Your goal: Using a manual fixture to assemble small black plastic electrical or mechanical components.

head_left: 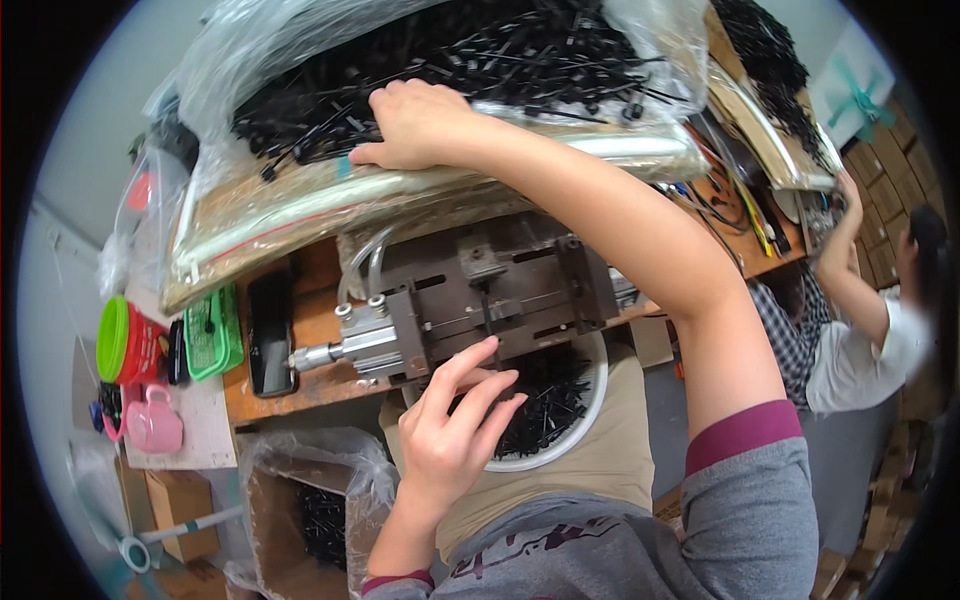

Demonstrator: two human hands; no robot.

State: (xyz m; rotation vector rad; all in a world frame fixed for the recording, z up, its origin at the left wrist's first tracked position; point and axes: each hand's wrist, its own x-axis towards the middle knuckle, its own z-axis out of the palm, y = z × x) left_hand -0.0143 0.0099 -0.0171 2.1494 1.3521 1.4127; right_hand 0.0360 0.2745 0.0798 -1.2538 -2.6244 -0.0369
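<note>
My right hand [415,125] reaches across to a heap of thin black plastic parts [540,60], on a cardboard tray wrapped in clear film. Its fingertips dip into the near edge of the heap, with the thumb spread apart from them; I see nothing held. Closer to me, my left hand [452,430] is raised with loosely bent, separated fingers and nothing visible between them. It is just in front of a dark metal fixture [485,285] with a silver cylinder [370,350] at its left. Below the fixture, a white round tub [597,400] on my lap holds short black pieces [545,410].
At the left are a phone [270,335], a green basket [213,335], a red-and-green container [125,340] and a pink mug [155,420]. A lined carton [270,520] stands below. To the right, another person [865,330] reaches toward a second heap of black parts [765,65].
</note>
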